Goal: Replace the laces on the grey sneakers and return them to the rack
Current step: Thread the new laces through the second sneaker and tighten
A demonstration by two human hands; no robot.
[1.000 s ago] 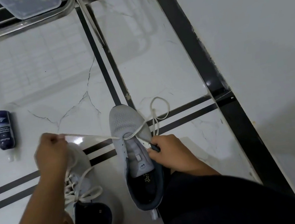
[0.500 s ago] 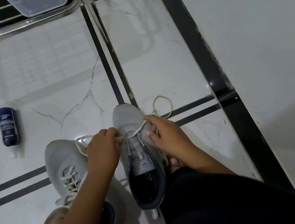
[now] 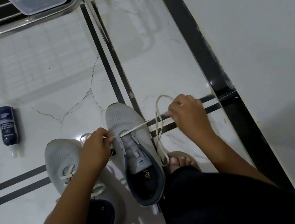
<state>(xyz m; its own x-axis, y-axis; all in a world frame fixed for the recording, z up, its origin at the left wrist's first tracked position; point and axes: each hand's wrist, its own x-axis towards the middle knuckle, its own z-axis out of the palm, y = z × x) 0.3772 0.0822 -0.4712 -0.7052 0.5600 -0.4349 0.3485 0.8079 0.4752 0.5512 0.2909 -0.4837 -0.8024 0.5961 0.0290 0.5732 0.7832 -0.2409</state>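
Two grey sneakers sit on the white floor [image 3: 164, 62] in the lower middle of the frame: the laced sneaker [image 3: 64, 161] on the left and the open sneaker [image 3: 126, 126] just beside it on the right. The left hand [image 3: 95, 149] pinches one end of the white lace [image 3: 139, 127] at the open sneaker's front holes. The right hand [image 3: 186, 114] pinches the other end, pulled out to the right. A dark bottle [image 3: 8, 127] lies on its side at the left, and the metal rack [image 3: 17, 27] is at the upper left.
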